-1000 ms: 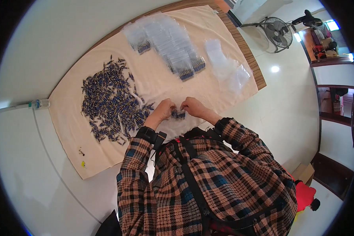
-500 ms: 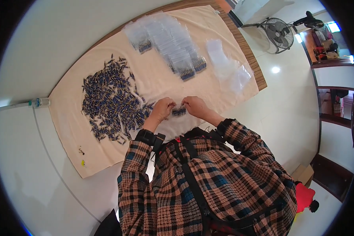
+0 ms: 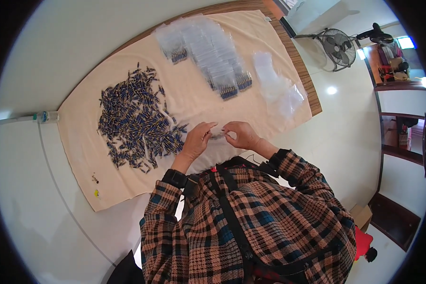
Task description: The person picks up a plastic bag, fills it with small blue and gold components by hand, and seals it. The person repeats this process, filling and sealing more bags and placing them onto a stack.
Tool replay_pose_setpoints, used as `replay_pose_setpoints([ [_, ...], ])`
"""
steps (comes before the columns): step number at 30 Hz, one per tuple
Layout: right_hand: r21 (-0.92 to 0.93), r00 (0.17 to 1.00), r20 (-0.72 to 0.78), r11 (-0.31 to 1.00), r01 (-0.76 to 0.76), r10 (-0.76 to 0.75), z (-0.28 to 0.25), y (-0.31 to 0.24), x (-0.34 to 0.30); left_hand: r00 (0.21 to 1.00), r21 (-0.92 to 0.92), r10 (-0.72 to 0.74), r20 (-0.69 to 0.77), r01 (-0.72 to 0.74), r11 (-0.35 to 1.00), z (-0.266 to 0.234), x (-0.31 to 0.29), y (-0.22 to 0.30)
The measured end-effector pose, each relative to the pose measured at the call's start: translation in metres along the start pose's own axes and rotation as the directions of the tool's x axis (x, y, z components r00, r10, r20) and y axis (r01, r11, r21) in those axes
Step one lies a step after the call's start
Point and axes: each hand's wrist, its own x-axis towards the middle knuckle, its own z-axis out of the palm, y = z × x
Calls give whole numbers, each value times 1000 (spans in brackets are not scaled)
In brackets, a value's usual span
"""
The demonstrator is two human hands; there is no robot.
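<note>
head view: left hand (image 3: pixel 197 140) beside slender blue cylinders (image 3: pixel 133 120) on wrinkled cloth (image 3: pixel 118 190).

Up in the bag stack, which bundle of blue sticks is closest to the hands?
The lowest bundle in the picture, nearest the right hand; the other bundles there sit higher up, farther away.

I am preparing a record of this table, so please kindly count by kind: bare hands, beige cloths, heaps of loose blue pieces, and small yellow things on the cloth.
Left hand and right hand: 2
Beige cloth: 1
Heap of loose blue pieces: 1
Small yellow thing: 1
Total: 5
</note>
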Motion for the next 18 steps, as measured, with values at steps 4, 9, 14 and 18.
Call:
replay_pose_setpoints([
  [4, 16, 1000, 9, 999, 28, -29, -2, -6, 1, 1000, -18, 10, -14, -10, 1000, -1, -2, -3],
  [9, 45, 999, 29, 999, 15, -16, 0, -4, -1, 1000, -53, 10, -18, -11, 999, 1, 3, -5],
  [14, 183, 986, 1, 969, -166, 169, 3, 2, 6, 998, -75, 28, -55, -32, 997, 5, 14, -10],
  [18, 168, 978, -9, 964, -205, 210, 10, 1, 9, 997, -158, -71, -35, 65, 985, 9, 13, -15],
])
